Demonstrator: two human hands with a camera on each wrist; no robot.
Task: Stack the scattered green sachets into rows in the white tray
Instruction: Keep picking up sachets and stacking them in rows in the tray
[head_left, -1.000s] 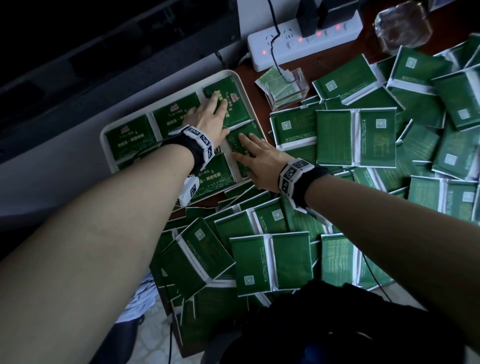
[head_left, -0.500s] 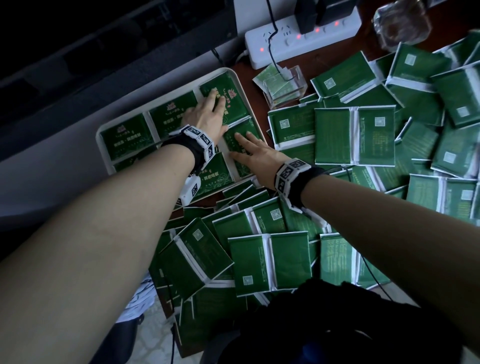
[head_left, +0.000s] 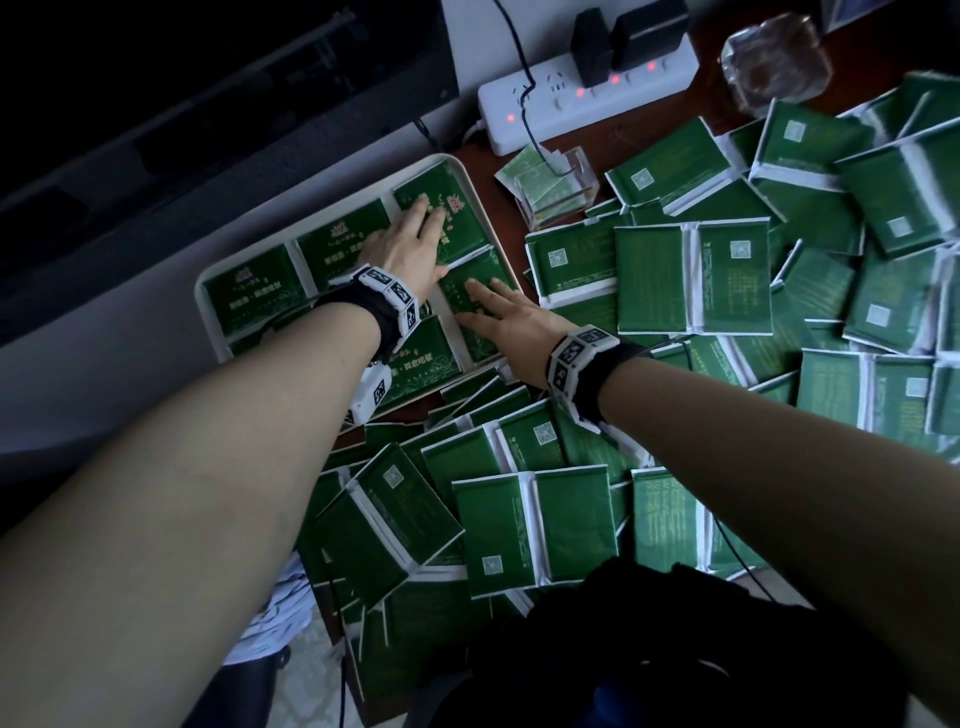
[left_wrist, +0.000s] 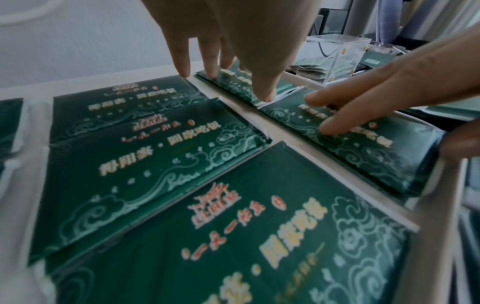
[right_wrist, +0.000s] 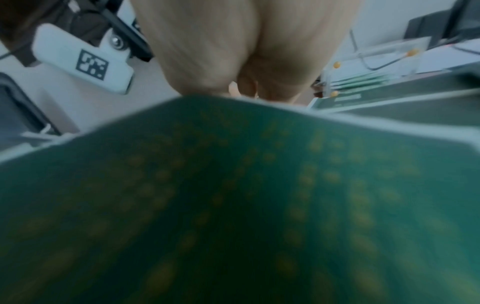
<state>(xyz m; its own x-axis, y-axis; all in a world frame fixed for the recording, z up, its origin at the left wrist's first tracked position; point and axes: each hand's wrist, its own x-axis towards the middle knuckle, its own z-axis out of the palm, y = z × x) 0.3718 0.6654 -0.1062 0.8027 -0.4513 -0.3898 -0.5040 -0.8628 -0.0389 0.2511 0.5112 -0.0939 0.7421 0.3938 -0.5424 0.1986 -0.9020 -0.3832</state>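
1. Since the earlier frames little has moved: both hands stay flat on the same two sachets at the right end of the tray, the fingers only shifting slightly.
2. White tray: it lies at the left, beside the wall, and holds green sachets face up in two rows; the stacks left of the left hand lie untouched.
3. Left hand: its fingers are straight and spread, pressing down on the far-right sachet in the tray's back row. In the left wrist view the fingertips touch that sachet's near edge, and nothing is grasped.
4. Right hand: it lies just right of the left hand, close beside its thumb. The fingers are extended and rest flat on the near-right sachet, which sits directly in front of the one under the left hand; the thumb touches its right edge. No curl around it shows.
5. Scattered sachets: they lie to the right of and below both hands, outside the tray, in an overlapping heap on the table, mostly back side up.
6. Clear box: beyond the right hand, just past the tray's right rim, holding pale green packets.
7. Power strip: further back, with red lights and black plugs.
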